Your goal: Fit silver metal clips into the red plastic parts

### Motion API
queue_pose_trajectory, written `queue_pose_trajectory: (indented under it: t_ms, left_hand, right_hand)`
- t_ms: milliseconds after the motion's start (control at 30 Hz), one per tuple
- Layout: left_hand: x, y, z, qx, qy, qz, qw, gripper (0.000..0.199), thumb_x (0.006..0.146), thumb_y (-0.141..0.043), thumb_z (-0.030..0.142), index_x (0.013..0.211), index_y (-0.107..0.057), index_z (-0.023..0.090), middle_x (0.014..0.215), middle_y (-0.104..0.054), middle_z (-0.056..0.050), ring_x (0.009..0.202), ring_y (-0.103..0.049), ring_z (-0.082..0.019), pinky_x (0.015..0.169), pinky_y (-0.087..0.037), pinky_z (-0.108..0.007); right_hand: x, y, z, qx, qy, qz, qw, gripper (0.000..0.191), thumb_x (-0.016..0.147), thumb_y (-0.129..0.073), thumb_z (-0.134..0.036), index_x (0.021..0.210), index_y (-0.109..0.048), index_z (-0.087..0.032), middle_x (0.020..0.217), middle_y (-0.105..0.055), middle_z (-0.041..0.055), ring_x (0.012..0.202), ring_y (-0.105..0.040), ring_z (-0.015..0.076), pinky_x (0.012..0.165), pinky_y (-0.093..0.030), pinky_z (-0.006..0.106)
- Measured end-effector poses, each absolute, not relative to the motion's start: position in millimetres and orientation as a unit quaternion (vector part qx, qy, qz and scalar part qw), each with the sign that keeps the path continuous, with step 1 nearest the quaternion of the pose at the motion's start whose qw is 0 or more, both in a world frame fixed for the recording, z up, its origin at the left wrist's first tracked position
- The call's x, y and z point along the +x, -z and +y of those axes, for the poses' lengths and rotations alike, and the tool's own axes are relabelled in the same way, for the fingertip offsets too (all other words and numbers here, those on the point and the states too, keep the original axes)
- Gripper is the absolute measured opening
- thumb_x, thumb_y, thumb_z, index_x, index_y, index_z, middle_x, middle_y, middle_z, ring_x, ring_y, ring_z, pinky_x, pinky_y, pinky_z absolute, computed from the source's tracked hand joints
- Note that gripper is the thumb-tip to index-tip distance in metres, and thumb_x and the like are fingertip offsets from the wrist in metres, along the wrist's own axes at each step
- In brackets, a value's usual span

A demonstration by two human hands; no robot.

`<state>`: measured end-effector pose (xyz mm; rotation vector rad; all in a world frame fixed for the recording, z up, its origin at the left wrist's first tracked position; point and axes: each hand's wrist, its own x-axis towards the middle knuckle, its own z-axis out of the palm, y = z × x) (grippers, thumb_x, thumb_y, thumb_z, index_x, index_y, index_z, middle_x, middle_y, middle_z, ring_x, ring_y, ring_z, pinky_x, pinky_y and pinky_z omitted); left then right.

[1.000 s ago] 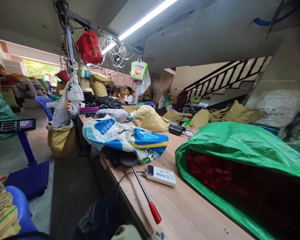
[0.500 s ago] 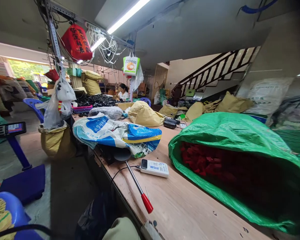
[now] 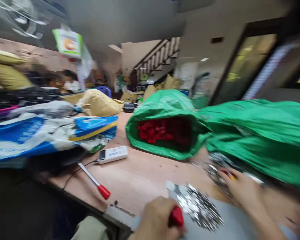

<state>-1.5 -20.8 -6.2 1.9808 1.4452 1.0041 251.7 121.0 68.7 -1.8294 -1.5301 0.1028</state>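
My left hand (image 3: 156,216) is at the bottom centre, closed on a small red piece (image 3: 177,216) that sticks out past the fingers. Just right of it, a heap of small shiny metal parts (image 3: 201,208) lies on a grey sheet (image 3: 233,213). My right hand (image 3: 242,186) reaches in from the right, beyond the heap. Its fingers are curled round something with red and yellow on it, too blurred to name. More silvery pieces (image 3: 215,175) lie at those fingertips, beside a large green sack (image 3: 260,133).
An open green sack (image 3: 165,151) full of red pieces lies on the wooden table (image 3: 142,176). To the left are a white device (image 3: 113,154) with a cable, a red-tipped lever (image 3: 103,191) and a blue-white sack (image 3: 52,133). A person (image 3: 71,83) sits far back.
The view has swung to the right, so the open green sack now appears nearer the centre. Both my hands, the metal heap and a second green sack have come into view.
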Motion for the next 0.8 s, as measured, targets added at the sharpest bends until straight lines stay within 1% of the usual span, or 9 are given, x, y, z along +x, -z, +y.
queue_pose_trajectory:
  t_ms: [33, 67, 100, 200, 333, 433, 533, 667, 800]
  left_hand:
    - [-5.5, 0.8, -26.0, 0.728, -0.369, 0.526, 0.241, 0.03, 0.066, -0.081, 0.024, 0.093, -0.067, 0.025, 0.087, -0.072, -0.004, 0.08, -0.066, -0.025, 0.071, -0.052, -0.033]
    - [-9.3, -3.4, -28.9, 0.73, -0.369, 0.523, 0.238, 0.028, 0.07, -0.077, 0.02, 0.095, -0.066, 0.024, 0.088, -0.071, -0.003, 0.079, -0.065, -0.023, 0.072, -0.052, -0.032]
    - [-12.7, -6.0, -30.0, 0.735, -0.372, 0.515, 0.236, 0.028, 0.073, -0.074, 0.019, 0.099, -0.065, 0.024, 0.09, -0.071, -0.004, 0.082, -0.066, -0.022, 0.074, -0.052, -0.032]
    - [-18.4, -5.2, -29.1, 0.766, -0.361, 0.48, 0.23, 0.024, 0.083, -0.068, 0.026, 0.106, -0.062, 0.024, 0.093, -0.071, -0.005, 0.081, -0.067, -0.021, 0.072, -0.053, -0.031]
    - [-20.5, -0.9, -32.0, 0.772, -0.354, 0.489, 0.201, 0.022, 0.088, -0.064, 0.033, 0.107, -0.061, 0.024, 0.09, -0.07, -0.004, 0.077, -0.066, -0.021, 0.067, -0.052, -0.03]
    - [-22.1, -1.9, -33.5, 0.778, -0.34, 0.491, 0.193, 0.021, 0.088, -0.064, 0.033, 0.107, -0.06, 0.025, 0.089, -0.069, -0.002, 0.075, -0.066, -0.02, 0.063, -0.052, -0.028]
    - [-23.5, -3.2, -32.7, 0.791, -0.329, 0.482, 0.183, 0.021, 0.088, -0.065, 0.033, 0.106, -0.06, 0.024, 0.087, -0.069, -0.002, 0.072, -0.066, -0.018, 0.061, -0.051, -0.027]
    - [-23.6, -4.5, -33.1, 0.792, -0.327, 0.483, 0.181, 0.022, 0.088, -0.065, 0.033, 0.107, -0.059, 0.024, 0.088, -0.069, -0.002, 0.072, -0.066, -0.018, 0.061, -0.052, -0.027]
    - [-23.3, -7.4, -34.5, 0.786, -0.326, 0.489, 0.193, 0.022, 0.089, -0.065, 0.034, 0.107, -0.058, 0.024, 0.09, -0.069, -0.002, 0.074, -0.066, -0.019, 0.063, -0.052, -0.028]
  right_hand:
    - [261.3, -65.8, 112.9, -0.72, -0.048, -0.59, 0.363, 0.021, 0.081, -0.06, -0.025, 0.062, -0.069, -0.023, 0.065, -0.072, 0.0124, 0.056, -0.063, 0.0263, 0.052, -0.043, 0.036]
    - [268.2, -62.3, 108.3, -0.725, -0.05, -0.586, 0.359, 0.017, 0.079, -0.059, -0.025, 0.07, -0.073, -0.022, 0.073, -0.075, 0.0104, 0.063, -0.066, 0.0261, 0.057, -0.045, 0.034]
    - [273.2, -58.3, 106.7, -0.731, -0.047, -0.58, 0.356, 0.018, 0.078, -0.058, -0.026, 0.077, -0.075, -0.021, 0.081, -0.077, 0.0096, 0.071, -0.068, 0.0262, 0.062, -0.046, 0.033]
    - [281.1, -47.1, 109.8, -0.748, -0.035, -0.569, 0.341, 0.026, 0.081, -0.054, -0.027, 0.088, -0.076, -0.018, 0.091, -0.078, 0.0095, 0.084, -0.068, 0.0253, 0.072, -0.046, 0.031]
    - [277.1, -42.8, 107.2, -0.744, -0.051, -0.593, 0.304, 0.022, 0.082, -0.058, -0.029, 0.089, -0.076, -0.018, 0.089, -0.077, 0.0077, 0.081, -0.067, 0.0229, 0.069, -0.044, 0.028]
    - [270.0, -44.5, 102.3, -0.729, -0.083, -0.626, 0.265, 0.01, 0.075, -0.069, -0.026, 0.08, -0.075, -0.021, 0.077, -0.074, 0.0037, 0.072, -0.064, 0.0205, 0.062, -0.04, 0.025]
    - [265.3, -46.0, 100.1, -0.717, -0.102, -0.645, 0.243, 0.003, 0.07, -0.072, -0.019, 0.071, -0.072, -0.021, 0.071, -0.071, 0.0021, 0.068, -0.061, 0.0189, 0.059, -0.036, 0.025]
    - [262.6, -48.8, 99.6, -0.722, -0.107, -0.635, 0.255, 0.006, 0.074, -0.068, -0.018, 0.069, -0.07, -0.02, 0.07, -0.07, 0.0033, 0.068, -0.059, 0.0191, 0.06, -0.035, 0.026]
    - [260.8, -51.6, 98.7, -0.726, -0.118, -0.612, 0.291, 0.009, 0.078, -0.064, -0.025, 0.076, -0.071, -0.019, 0.067, -0.068, 0.0025, 0.064, -0.059, 0.0186, 0.06, -0.038, 0.026]
